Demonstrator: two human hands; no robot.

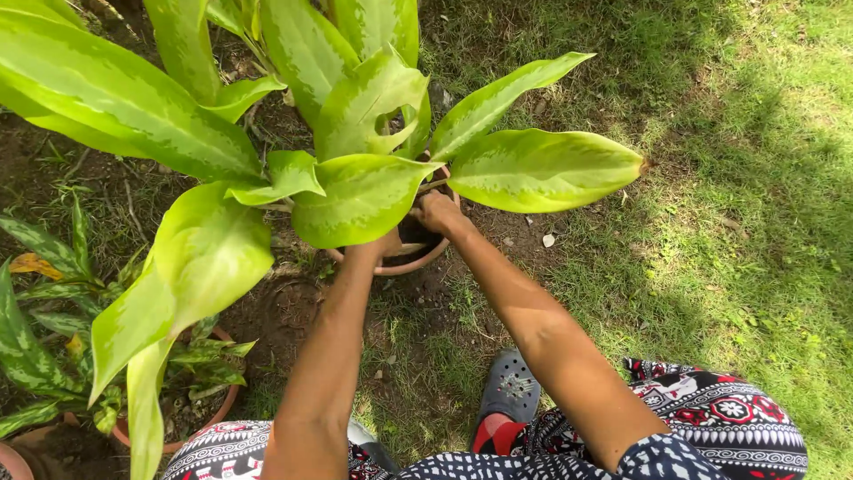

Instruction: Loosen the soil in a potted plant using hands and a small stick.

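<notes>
A terracotta pot (416, 260) stands on the ground ahead of me, holding a plant with big light-green leaves (355, 191). Both my arms reach down into it. My right hand (437, 213) rests at the pot's right rim, fingers curled near the plant's stems. My left hand (384, 245) is at the pot's left side, mostly hidden under a broad leaf, so its grip is not visible. The soil inside the pot is dark and largely covered by foliage.
A second clay pot (213, 411) with a darker striped plant stands at lower left, another pot edge (11, 458) in the corner. Bare soil lies to the left, grass (729, 204) to the right. My foot in a grey clog (508, 391) is below.
</notes>
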